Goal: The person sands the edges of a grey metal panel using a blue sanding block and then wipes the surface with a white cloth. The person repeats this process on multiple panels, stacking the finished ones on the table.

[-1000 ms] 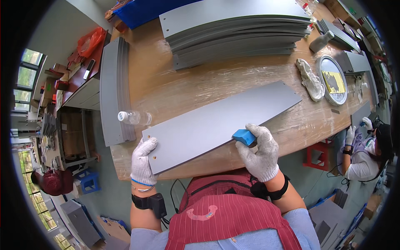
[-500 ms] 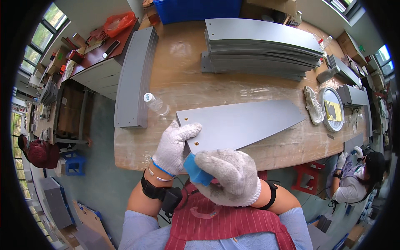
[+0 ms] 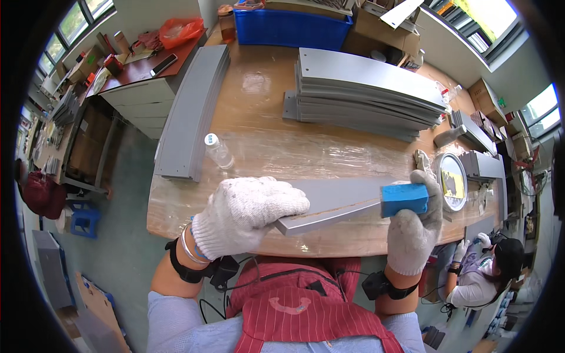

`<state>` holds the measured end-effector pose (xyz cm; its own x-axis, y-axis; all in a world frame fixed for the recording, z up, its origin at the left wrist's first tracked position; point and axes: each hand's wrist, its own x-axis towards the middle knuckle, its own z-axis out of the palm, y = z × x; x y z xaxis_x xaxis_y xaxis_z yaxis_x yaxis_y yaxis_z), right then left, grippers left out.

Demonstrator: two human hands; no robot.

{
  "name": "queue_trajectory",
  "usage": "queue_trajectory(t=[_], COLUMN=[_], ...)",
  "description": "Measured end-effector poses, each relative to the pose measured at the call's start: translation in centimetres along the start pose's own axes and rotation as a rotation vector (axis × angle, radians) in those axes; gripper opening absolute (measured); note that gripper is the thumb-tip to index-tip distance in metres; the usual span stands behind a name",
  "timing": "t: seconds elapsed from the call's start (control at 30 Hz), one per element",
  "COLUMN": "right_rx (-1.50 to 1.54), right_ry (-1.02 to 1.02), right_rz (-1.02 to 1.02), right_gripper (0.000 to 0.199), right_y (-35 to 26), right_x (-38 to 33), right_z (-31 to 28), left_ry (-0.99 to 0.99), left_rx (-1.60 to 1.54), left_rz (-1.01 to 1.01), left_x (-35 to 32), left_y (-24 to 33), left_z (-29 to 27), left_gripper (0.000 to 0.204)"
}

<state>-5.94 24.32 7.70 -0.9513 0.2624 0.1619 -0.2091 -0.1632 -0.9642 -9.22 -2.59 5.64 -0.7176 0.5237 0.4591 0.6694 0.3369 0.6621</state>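
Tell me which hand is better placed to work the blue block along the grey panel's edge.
Probably the right hand: it grips the blue block, which appears at the edge of the grey panel. The left hand is occupied gripping the panel's left end.

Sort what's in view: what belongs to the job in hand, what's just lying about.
In the job:
grey panel, in the left hand
blue block, in the right hand
stacked grey panels, probably

Just lying about, it seems:
white-capped clear bottle
blue crate
red plastic bag

Blue bin (image 3: 291,30), orange bag (image 3: 180,32), blue stool (image 3: 84,220)
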Motion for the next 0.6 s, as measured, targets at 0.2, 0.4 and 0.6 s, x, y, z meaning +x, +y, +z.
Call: queue_trajectory(t=[0.2, 0.4, 0.6], right_rx=[-0.366, -0.713, -0.777], right_ry=[-0.590, -0.881, -0.769], right_rz=[-0.414, -0.717, -0.819], right_gripper=[0.058, 0.052, 0.054], right_y=[-1.4, -3.2, -3.4], right_x=[-0.6, 0.2, 0.0], right_z=[1.4, 4.4, 4.5], left_ry=[0.052, 0.053, 0.041], left_rx=[0.049, 0.040, 0.050], left_rz=[0.071, 0.095, 0.058], left_x=[-0.5, -0.2, -0.4], left_y=[-0.3, 0.3, 0.2], left_z=[0.3, 0.4, 0.1], left_gripper=[0.033, 0.034, 0.034])
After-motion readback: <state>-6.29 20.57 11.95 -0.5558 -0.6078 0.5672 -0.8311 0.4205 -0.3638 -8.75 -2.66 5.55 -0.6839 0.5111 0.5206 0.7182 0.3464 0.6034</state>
